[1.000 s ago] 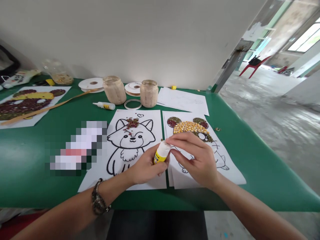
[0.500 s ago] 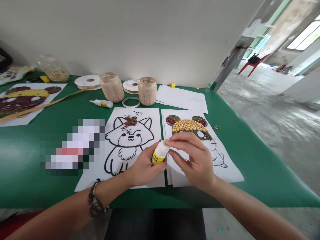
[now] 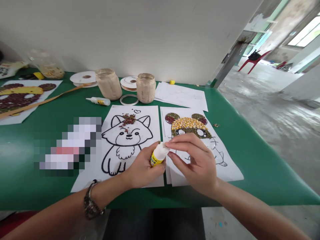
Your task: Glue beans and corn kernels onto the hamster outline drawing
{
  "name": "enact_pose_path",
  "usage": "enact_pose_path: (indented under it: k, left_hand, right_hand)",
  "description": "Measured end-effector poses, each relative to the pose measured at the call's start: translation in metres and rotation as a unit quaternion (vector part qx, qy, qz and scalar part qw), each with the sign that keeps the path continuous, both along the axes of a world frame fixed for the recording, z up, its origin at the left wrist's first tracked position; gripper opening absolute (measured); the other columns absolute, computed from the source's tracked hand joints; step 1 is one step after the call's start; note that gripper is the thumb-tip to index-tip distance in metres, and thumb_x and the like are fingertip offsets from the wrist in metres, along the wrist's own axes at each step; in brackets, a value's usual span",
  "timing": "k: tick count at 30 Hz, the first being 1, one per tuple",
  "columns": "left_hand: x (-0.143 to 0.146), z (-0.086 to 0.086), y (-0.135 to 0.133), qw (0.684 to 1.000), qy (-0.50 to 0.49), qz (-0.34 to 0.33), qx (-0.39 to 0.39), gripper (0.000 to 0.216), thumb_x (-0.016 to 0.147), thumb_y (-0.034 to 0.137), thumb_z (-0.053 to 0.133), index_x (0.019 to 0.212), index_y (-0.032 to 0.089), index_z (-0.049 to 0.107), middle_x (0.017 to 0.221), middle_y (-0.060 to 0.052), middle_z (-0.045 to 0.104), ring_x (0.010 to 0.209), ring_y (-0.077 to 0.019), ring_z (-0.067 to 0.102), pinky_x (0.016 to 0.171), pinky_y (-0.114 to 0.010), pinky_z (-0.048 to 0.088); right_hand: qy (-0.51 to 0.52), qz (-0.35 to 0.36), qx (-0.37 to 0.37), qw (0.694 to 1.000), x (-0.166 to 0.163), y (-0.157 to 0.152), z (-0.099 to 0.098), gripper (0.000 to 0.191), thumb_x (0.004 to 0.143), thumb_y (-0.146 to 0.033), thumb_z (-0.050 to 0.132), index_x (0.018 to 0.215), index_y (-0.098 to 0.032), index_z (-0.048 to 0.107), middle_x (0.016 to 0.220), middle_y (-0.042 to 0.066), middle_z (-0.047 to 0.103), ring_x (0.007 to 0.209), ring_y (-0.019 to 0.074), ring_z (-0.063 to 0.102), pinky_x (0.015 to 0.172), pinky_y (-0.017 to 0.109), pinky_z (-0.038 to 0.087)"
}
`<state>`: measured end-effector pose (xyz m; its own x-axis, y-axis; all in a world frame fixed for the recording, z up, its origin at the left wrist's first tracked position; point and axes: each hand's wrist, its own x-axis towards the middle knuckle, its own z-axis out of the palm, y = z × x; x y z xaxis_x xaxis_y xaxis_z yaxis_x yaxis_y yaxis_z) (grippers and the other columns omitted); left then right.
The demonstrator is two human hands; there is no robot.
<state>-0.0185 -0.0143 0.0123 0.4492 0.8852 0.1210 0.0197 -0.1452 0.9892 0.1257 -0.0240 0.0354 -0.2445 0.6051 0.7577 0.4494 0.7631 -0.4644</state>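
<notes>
My left hand is wrapped round a white glue bottle with a yellow label, its top tilted up to the right. At that top, the fingertips of my right hand pinch the nozzle end; the fingers hide exactly what they grip. Below and left of the bottle lies a paper with a fox drawing, with a heap of red and green beans on its forehead. Partly under my right hand is a hamster-like drawing, its head covered with yellow corn kernels and green beans.
Behind the drawings stand two cloudy jars, ribbon spools, a tape ring and another glue bottle. A yellow cap lies by blank-looking papers. At left are a bean picture and a blurred-out object.
The view has shifted slightly, so the table items sit a little higher and further left. Both hands keep nearly the same hold on the glue bottle.
</notes>
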Motion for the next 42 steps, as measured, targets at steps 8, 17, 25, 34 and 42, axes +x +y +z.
enact_pose_path:
  k: [8,17,25,34,42]
  left_hand:
    - [0.001,0.002,0.001,1.000,0.015,-0.001,-0.001,0.008,0.062,0.013,0.042,0.064,0.020,0.039,0.049,0.009,0.037,0.044,-0.0062,0.035,0.042,-0.020,0.030]
    - [0.001,0.002,0.003,1.000,0.021,0.004,-0.015,0.009,0.062,0.013,0.042,0.065,0.020,0.039,0.048,0.009,0.038,0.043,-0.0062,0.034,0.041,-0.019,0.029]
    - [0.002,0.003,0.004,0.999,0.020,0.001,-0.026,0.007,0.065,0.016,0.044,0.067,0.021,0.039,0.046,0.010,0.037,0.042,-0.0063,0.033,0.042,-0.020,0.030]
    - [0.001,0.005,0.004,0.998,0.042,0.018,-0.053,0.006,0.065,0.015,0.044,0.068,0.020,0.041,0.049,0.010,0.038,0.042,-0.0065,0.034,0.044,-0.021,0.032]
    - [0.002,0.003,0.004,0.998,0.048,0.014,-0.032,0.009,0.065,0.013,0.045,0.070,0.020,0.043,0.048,0.010,0.039,0.043,-0.0066,0.036,0.044,-0.020,0.032]
  right_hand:
    - [0.006,-0.016,-0.015,1.000,-0.002,-0.001,0.000,0.017,0.076,-0.008,0.058,0.087,-0.019,0.062,0.083,0.004,0.061,0.077,0.0132,0.059,0.065,0.028,0.052]
    - [0.000,-0.028,-0.005,1.000,-0.002,-0.001,0.000,0.019,0.076,-0.006,0.056,0.087,-0.020,0.062,0.081,0.003,0.063,0.076,0.0131,0.059,0.064,0.028,0.052]
    - [0.013,-0.005,-0.005,1.000,0.004,-0.003,0.003,0.025,0.074,-0.002,0.048,0.086,-0.019,0.062,0.083,0.004,0.061,0.078,0.0137,0.058,0.067,0.030,0.051]
    - [0.060,-0.030,-0.068,0.995,0.010,0.003,0.004,0.016,0.077,-0.012,0.055,0.087,-0.022,0.063,0.083,0.003,0.058,0.074,0.0132,0.056,0.063,0.030,0.050]
    - [0.002,-0.031,-0.042,0.999,0.009,0.006,0.003,0.010,0.078,-0.016,0.058,0.082,-0.023,0.064,0.081,0.001,0.058,0.075,0.0133,0.056,0.067,0.031,0.049]
